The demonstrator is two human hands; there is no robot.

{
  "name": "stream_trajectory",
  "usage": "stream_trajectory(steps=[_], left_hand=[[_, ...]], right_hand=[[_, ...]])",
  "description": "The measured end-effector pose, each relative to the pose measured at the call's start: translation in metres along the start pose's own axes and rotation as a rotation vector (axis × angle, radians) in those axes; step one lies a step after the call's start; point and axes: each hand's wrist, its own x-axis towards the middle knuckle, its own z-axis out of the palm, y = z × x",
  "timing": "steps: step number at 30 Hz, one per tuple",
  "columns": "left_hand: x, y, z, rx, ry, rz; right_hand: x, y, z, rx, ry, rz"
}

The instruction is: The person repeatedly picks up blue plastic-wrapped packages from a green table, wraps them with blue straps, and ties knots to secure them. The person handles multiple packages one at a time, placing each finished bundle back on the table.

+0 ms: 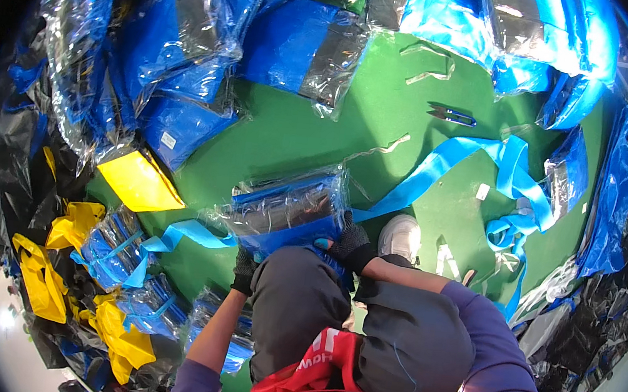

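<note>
I hold a flat packet (289, 210) of blue and grey fabric in clear plastic against my knees. My right hand (349, 244), in a black glove, grips its near right corner. At the packet's near left edge my gloved left hand (244, 268) is partly hidden behind my knee, fingers closed on the plastic. A bright blue strap (441, 168) runs from under the packet across the green surface (313, 138) to the right.
Wrapped blue packets (192, 43) are heaped at the far left and top. Small snips (451, 116) lie on the green surface at the far right. Yellow bags (138, 180) and strapped bundles (118, 251) sit at the left. My white shoe (401, 237) rests beside the packet.
</note>
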Motion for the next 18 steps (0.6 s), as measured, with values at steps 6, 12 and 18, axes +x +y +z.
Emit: stream_trajectory(steps=[6, 12, 18], left_hand=[[-0.005, 0.088, -0.049, -0.749, -0.009, -0.229], [0.082, 0.154, -0.023, -0.279, 0.536, -0.341], [0.110, 0.176, -0.022, -0.097, 0.615, -0.220]], right_hand=[[0.001, -0.040, -0.057, -0.060, 0.331, -0.438], [0.062, -0.072, -0.051, -0.669, 0.249, -0.849], [0.086, -0.061, -0.041, -0.473, 0.182, -0.810]])
